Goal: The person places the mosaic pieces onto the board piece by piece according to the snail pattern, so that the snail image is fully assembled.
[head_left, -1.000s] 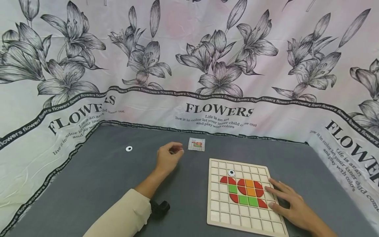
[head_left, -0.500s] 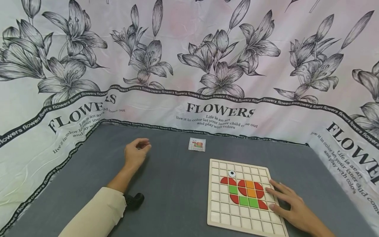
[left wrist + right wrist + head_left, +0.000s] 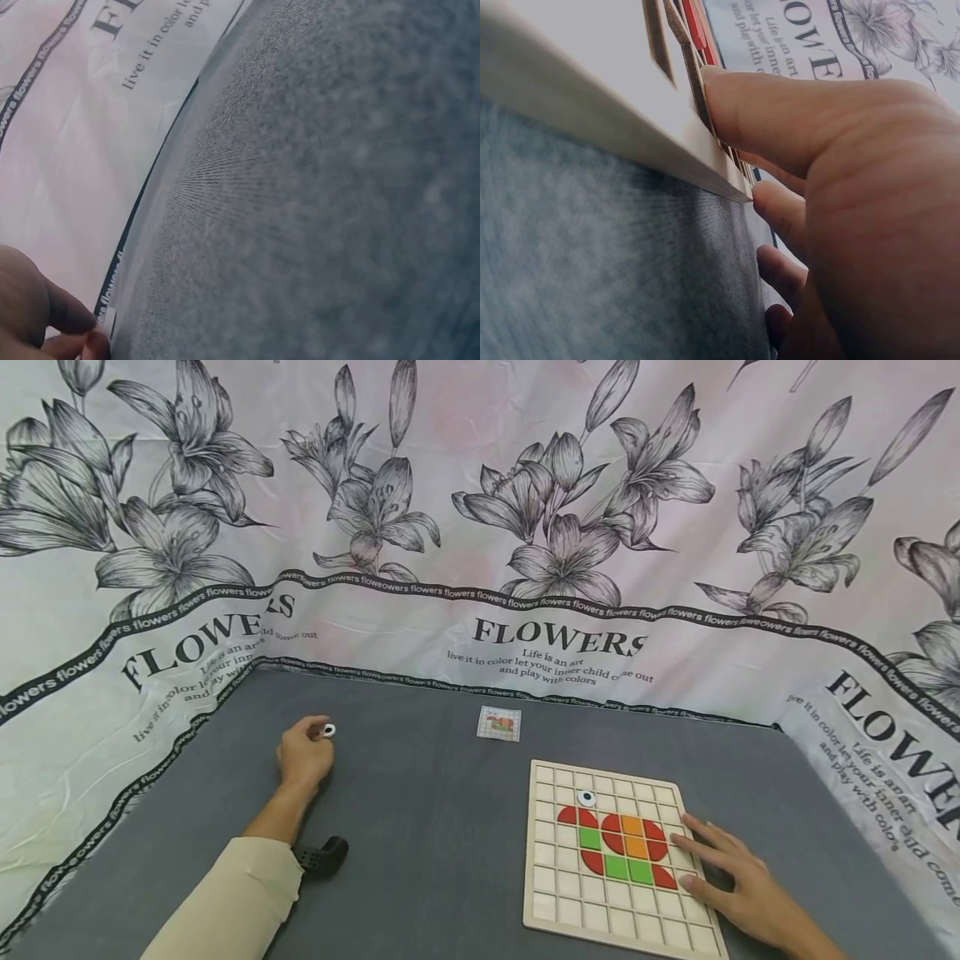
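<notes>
In the head view my left hand (image 3: 306,752) is at the left of the table, pinching a small round white eye piece (image 3: 329,730) with a black dot. The left wrist view shows the thumb and fingers meeting on a sliver of white. My right hand (image 3: 738,881) rests on the right edge of a wooden grid board (image 3: 555,885), its fingers spread and fairly straight. Red, green and orange tiles (image 3: 632,835) form a figure on the board, and a second eye piece (image 3: 587,797) sits above its left part. The right wrist view has the thumb (image 3: 757,112) touching the board's top.
A small printed card (image 3: 498,724) with a coloured figure on a grid lies near the back of the grey table (image 3: 420,843). Flower-printed curtains (image 3: 555,643) stand along the table's back and sides. A black band (image 3: 322,857) is around the left wrist.
My left hand has moved left from near the card, passing over the loose eye piece, and now pinches it. The right hand and the board have stayed in place.
</notes>
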`<control>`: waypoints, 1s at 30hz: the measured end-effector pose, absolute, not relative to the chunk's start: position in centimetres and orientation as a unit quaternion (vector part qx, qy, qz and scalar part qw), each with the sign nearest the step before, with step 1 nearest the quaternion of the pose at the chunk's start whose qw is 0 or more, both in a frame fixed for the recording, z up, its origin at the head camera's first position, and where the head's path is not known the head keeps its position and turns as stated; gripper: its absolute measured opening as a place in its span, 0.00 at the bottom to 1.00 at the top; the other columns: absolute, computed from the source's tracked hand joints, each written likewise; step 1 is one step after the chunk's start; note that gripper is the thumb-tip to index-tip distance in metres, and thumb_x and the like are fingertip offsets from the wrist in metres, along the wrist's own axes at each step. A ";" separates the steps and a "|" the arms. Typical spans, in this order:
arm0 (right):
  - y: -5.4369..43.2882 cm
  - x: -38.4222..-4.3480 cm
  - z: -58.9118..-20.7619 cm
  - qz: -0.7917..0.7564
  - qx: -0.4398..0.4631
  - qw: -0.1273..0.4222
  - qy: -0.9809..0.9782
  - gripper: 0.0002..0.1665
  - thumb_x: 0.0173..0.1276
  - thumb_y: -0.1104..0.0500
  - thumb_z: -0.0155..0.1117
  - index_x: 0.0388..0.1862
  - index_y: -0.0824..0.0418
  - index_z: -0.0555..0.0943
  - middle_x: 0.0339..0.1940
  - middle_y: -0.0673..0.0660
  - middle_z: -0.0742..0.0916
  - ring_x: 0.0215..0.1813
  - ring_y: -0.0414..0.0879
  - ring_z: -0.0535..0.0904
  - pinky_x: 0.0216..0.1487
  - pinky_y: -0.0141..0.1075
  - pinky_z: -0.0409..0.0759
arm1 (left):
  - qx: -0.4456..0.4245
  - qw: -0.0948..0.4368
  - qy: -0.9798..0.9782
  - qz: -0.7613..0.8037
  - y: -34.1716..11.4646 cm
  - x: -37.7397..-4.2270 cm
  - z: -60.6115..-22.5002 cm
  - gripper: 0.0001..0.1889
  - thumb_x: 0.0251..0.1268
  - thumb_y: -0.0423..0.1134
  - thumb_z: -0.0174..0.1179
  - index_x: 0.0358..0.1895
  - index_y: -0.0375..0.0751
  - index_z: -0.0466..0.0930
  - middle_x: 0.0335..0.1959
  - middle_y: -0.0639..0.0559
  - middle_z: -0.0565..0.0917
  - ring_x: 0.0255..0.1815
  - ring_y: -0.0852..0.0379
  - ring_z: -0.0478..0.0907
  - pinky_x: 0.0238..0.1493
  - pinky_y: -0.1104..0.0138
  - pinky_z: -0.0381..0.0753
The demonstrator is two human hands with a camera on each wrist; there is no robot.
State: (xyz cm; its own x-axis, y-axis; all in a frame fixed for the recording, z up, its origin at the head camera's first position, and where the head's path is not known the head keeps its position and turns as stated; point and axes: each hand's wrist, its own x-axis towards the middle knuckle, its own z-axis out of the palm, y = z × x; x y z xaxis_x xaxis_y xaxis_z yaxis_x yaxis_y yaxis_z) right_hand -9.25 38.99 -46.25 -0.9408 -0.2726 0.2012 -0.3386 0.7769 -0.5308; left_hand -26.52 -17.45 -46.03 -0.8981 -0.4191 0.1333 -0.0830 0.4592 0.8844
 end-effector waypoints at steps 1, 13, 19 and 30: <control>39.0 -9.3 -46.3 0.293 0.165 0.059 -0.940 0.29 0.64 0.57 0.69 0.65 0.54 0.77 0.73 0.45 0.65 0.66 0.75 0.56 0.47 0.71 0.53 | 0.153 0.164 -0.839 -0.496 -17.5 -26.5 -45.9 0.24 0.55 0.23 0.44 0.54 0.35 0.80 0.46 0.37 0.80 0.53 0.39 0.68 0.59 0.49 0.60; 39.0 -9.5 -46.0 0.295 0.169 0.064 -0.938 0.28 0.63 0.58 0.69 0.64 0.55 0.77 0.73 0.47 0.65 0.65 0.76 0.56 0.47 0.72 0.52 | 0.163 0.166 -0.854 -0.465 -18.1 -25.9 -45.1 0.21 0.54 0.26 0.48 0.52 0.35 0.81 0.47 0.38 0.81 0.58 0.36 0.66 0.61 0.49 0.60; 39.0 -9.4 -46.2 0.297 0.166 0.061 -0.938 0.29 0.63 0.58 0.69 0.64 0.55 0.77 0.73 0.46 0.65 0.66 0.76 0.56 0.46 0.72 0.52 | 0.173 0.147 -0.865 -0.448 -18.1 -25.8 -44.8 0.15 0.59 0.32 0.52 0.48 0.36 0.82 0.43 0.41 0.84 0.55 0.39 0.71 0.56 0.50 0.67; 38.9 -9.4 -46.3 0.301 0.165 0.061 -0.937 0.29 0.63 0.58 0.69 0.64 0.56 0.77 0.73 0.48 0.66 0.66 0.76 0.56 0.47 0.72 0.53 | 0.102 0.130 -0.897 -0.409 -18.3 -26.1 -45.0 0.20 0.59 0.28 0.51 0.55 0.34 0.79 0.48 0.39 0.83 0.56 0.36 0.71 0.55 0.48 0.68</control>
State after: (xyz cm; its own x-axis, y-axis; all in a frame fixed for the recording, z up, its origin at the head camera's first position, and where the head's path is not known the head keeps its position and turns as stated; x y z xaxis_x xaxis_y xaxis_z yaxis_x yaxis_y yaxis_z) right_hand -9.38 38.94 -46.31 -0.9378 -0.2730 0.2147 -0.3469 0.7645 -0.5433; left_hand -26.09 -18.34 -45.03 -0.9455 -0.2890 0.1503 -0.0759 0.6443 0.7610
